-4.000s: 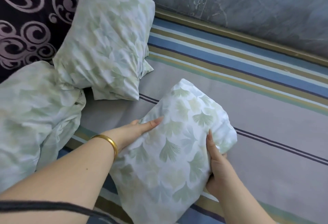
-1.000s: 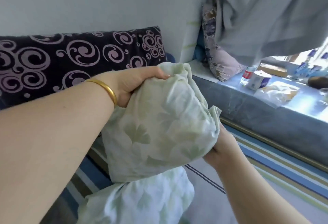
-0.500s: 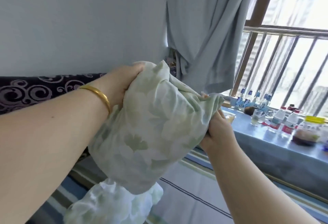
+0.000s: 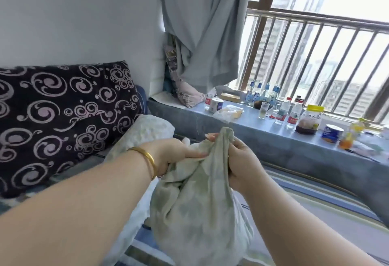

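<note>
A pale green leaf-print pillow (image 4: 197, 209) hangs in the air above the striped bed sheet (image 4: 311, 209). My left hand (image 4: 172, 154), a gold bangle on its wrist, grips the bunched top edge of its case. My right hand (image 4: 242, 166) pinches the same gathered edge from the right, and a peak of cloth sticks up between the two hands. The pillow's filling sags down in the case. A second leaf-print pillow (image 4: 145, 133) lies behind my left wrist, against the dark cushion.
A black cushion with pale swirls (image 4: 63, 114) leans on the wall at left. A blue-covered window ledge (image 4: 273, 139) carries several bottles, a jar, a glass and a paper roll. A grey curtain (image 4: 202, 27) hangs over the ledge's left end, with window bars to its right.
The pillow has dropped lower, from chest height down toward the bed. Both hands have drawn together at the top of its case. The view has swung up from the bed toward the window.
</note>
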Demonstrator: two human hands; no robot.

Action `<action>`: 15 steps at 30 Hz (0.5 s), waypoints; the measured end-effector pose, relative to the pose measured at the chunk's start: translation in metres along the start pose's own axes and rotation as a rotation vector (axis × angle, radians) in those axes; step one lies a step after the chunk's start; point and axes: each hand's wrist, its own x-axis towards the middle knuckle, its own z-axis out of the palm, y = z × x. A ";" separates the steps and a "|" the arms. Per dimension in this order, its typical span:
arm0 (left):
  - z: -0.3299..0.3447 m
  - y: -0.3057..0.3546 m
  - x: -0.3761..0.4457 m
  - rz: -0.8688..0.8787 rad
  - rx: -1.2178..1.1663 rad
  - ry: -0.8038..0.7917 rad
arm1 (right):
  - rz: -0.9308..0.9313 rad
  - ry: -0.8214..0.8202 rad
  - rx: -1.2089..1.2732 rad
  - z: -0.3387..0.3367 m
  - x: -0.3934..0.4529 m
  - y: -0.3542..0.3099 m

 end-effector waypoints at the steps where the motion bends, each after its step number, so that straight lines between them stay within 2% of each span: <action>1: 0.009 -0.006 0.006 0.054 0.011 0.063 | 0.026 0.024 0.002 -0.008 -0.007 0.006; 3: 0.018 -0.007 0.011 0.202 -0.068 0.137 | 0.055 0.057 0.034 -0.027 -0.016 0.012; 5: 0.018 0.007 0.013 0.326 -0.232 0.139 | 0.077 0.040 0.041 -0.042 -0.020 0.005; 10: 0.024 0.043 -0.002 0.472 -0.484 0.155 | 0.185 -0.093 -0.135 -0.056 -0.019 -0.030; 13: 0.028 0.060 -0.017 0.565 -0.581 0.102 | 0.245 -0.215 -0.208 -0.044 -0.021 -0.053; 15: 0.034 0.074 -0.031 0.611 -0.608 0.043 | 0.225 -0.276 -0.382 -0.032 -0.022 -0.068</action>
